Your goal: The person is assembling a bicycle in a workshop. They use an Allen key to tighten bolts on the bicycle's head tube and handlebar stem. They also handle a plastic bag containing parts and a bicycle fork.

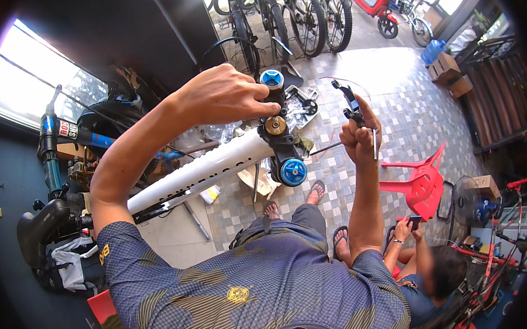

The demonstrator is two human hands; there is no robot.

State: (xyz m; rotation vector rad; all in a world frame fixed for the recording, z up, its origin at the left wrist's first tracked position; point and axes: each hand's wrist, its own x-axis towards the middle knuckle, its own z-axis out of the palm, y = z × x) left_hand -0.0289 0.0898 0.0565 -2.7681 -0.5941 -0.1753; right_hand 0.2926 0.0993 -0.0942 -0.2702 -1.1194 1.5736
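My left hand (228, 96) reaches over the front end of a white bicycle frame (209, 172). Its thumb and forefinger close on the black fork crown (273, 97), between a blue fork cap (272, 78) and the gold-coloured steerer top (275, 125). A second blue fork cap (293, 172) sits on the nearer fork leg. Raised to the right, apart from the bicycle, my right hand (362, 134) grips a black brake lever (349, 102). A thin silver rod, apparently a hex key (375, 145), also sticks out of that hand; its far end is hidden by the fingers.
Several bicycles (308, 22) stand at the back. To the right are a red plastic chair (422, 180) and a seated person (431, 277) holding a phone. A teal fork and black saddle (45, 229) are at left. Parts and plastic lie on the tiled floor (400, 94).
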